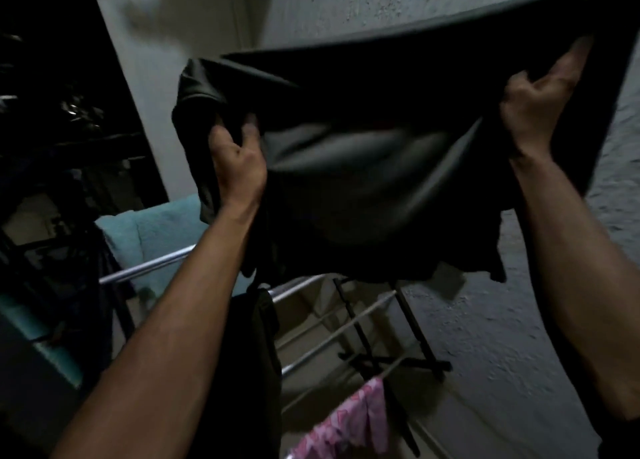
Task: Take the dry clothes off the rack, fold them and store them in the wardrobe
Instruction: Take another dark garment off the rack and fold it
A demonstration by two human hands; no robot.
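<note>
Cloth fills the head view: a black garment [374,154] stretched between my two raised hands, clear above the rack [346,323]. My left hand [239,161] bunches one end in curled fingers; my right hand [533,112] grips the other end, fingers wrapped into the fabric, a little higher than the left. The garment's long axis runs from hand to hand, rising toward the right, and its loose bulk sags beneath that line. Both hands sit about equally on it, so neither is the nearer one. What kind of garment it is I cannot tell in this dim, blurred view.

Below my left forearm a teal towel [162,230] hangs over a rail, and another dark piece [252,354] droops under my left wrist. Under my right arm, lower down the rack, a pink cloth [353,424] hangs.

My guess is that folding comes next, and it turns on bringing the two held ends together along that hand-to-hand line.
</note>
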